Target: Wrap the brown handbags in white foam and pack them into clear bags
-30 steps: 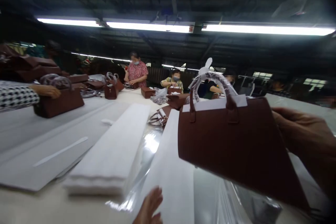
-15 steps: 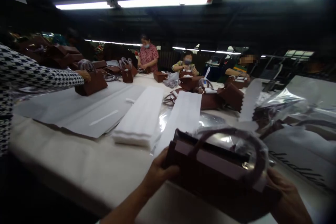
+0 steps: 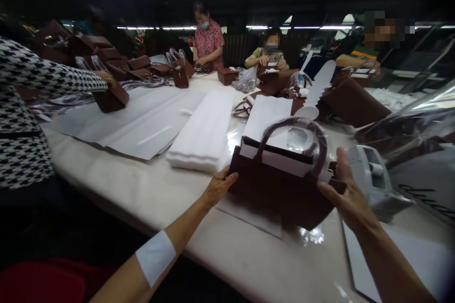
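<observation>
A dark brown handbag is held up by its two ends, a little tilted, above the near part of the table. My left hand grips its left end, thumb on the front face. On the right end, my right hand holds the bag with the thumb in front and fingers behind. The bag's handle arches over the top, wrapped in clear plastic, and a pale strip runs along the upper edge. Beneath the bag lies a white sheet, partly hidden.
A stack of white foam sheets lies left of the bag, beside a large grey sheet. At right are a tape dispenser and a printed bag. Several co-workers handle brown bags; a houndstooth sleeve reaches in from the left.
My view has tilted down and shifted. The handbag, still between both hands, appears higher and further left. The tape dispenser now shows at right. The houndstooth-sleeved person's brown bag looks tilted differently.
</observation>
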The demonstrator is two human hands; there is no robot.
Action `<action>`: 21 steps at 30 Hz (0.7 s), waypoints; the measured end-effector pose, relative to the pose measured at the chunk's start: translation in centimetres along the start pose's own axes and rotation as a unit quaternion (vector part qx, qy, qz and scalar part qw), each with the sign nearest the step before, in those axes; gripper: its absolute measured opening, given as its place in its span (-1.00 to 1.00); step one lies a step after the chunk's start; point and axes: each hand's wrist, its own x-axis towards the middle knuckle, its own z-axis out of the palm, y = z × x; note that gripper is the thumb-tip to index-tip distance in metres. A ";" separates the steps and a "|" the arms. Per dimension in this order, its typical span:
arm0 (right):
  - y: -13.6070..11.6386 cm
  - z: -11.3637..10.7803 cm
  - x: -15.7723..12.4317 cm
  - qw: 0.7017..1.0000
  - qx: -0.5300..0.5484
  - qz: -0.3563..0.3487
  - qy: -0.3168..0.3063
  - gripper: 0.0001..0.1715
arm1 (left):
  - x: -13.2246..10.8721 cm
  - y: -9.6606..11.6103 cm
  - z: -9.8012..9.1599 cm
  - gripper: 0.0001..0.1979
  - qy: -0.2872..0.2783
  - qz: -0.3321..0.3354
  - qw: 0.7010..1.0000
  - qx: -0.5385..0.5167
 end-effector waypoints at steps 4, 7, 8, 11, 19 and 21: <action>-2.5 0.8 1.2 0.999 0.029 0.014 0.019 -0.07 | 0.0 1.2 -1.8 -0.55 0.004 0.007 1.000 0.001; -3.3 2.4 0.9 0.999 0.044 0.012 -0.009 -0.02 | -0.9 0.7 -3.5 -0.52 0.017 0.002 1.000 0.012; -3.3 2.9 0.8 0.998 0.047 0.017 -0.025 -0.01 | -1.2 0.3 -3.8 -0.51 0.021 -0.002 1.000 0.017; -2.8 3.7 0.4 0.997 0.052 0.016 -0.052 -0.02 | -2.0 -0.8 -4.4 -0.52 0.030 -0.011 0.999 0.031; -2.4 2.4 0.8 0.994 0.071 -0.023 -0.084 0.14 | -2.3 -0.7 -4.1 -0.53 0.037 -0.001 0.998 0.046; -2.9 2.0 0.9 0.990 0.103 -0.031 -0.094 0.16 | -2.4 -0.6 -4.3 -0.49 0.039 -0.004 0.998 0.049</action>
